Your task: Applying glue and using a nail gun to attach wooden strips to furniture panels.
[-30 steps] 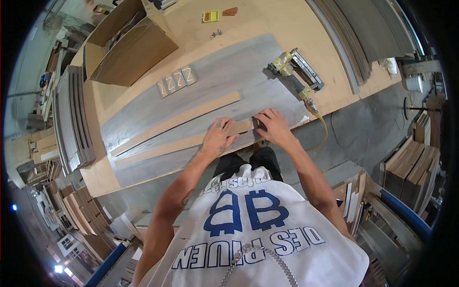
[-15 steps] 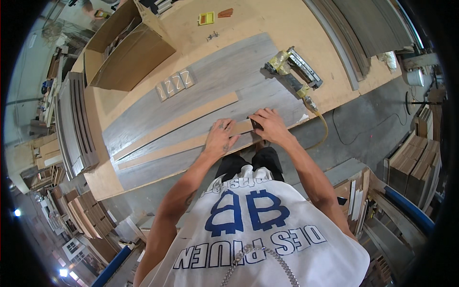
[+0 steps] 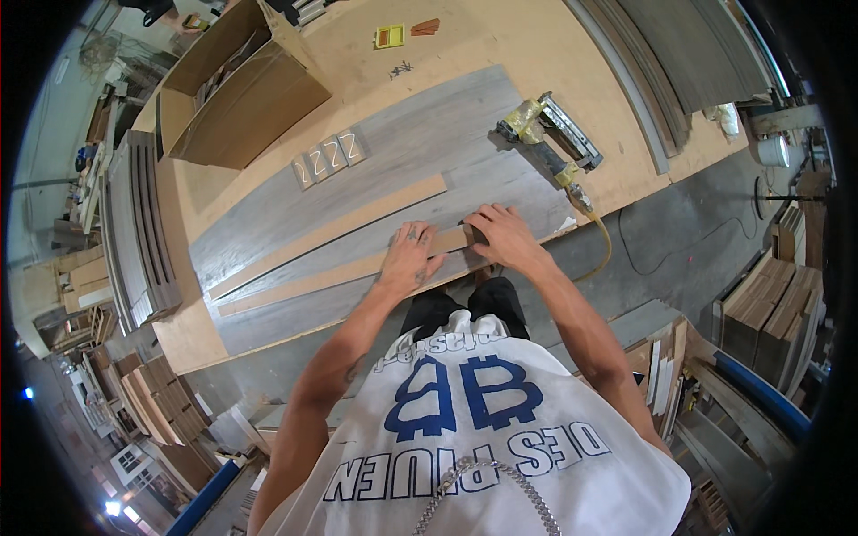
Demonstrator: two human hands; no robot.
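Flat on the strip, my left hand [image 3: 411, 255] presses near the right part of a narrow tan strip [image 3: 313, 281] with fingers stretched out. The strip lies on grey wood-look planks [image 3: 429, 134] at the table's near edge. My right hand [image 3: 505, 237] curls around a small dark piece [image 3: 475, 235] at the strip's right end; its exact kind is mostly hidden by the fingers. A second tan strip [image 3: 340, 230] lies farther off, angled away from the first. Beyond my right hand a nail gun [image 3: 550, 138] rests on the planks, its yellow hose hanging over the edge.
Small marked grey sample pieces [image 3: 329, 161] lie on the planks. A cardboard box [image 3: 250, 107] stands at the far left. Stacked grey boards [image 3: 143, 232] lean at the left; more planks [image 3: 679, 54] lie at the far right. A yellow case [image 3: 390, 37] sits at the back.
Both hands stay almost in place at the near strip. The right fingers have closed in slightly over the dark piece, which shows less now. The view has shifted very slightly.
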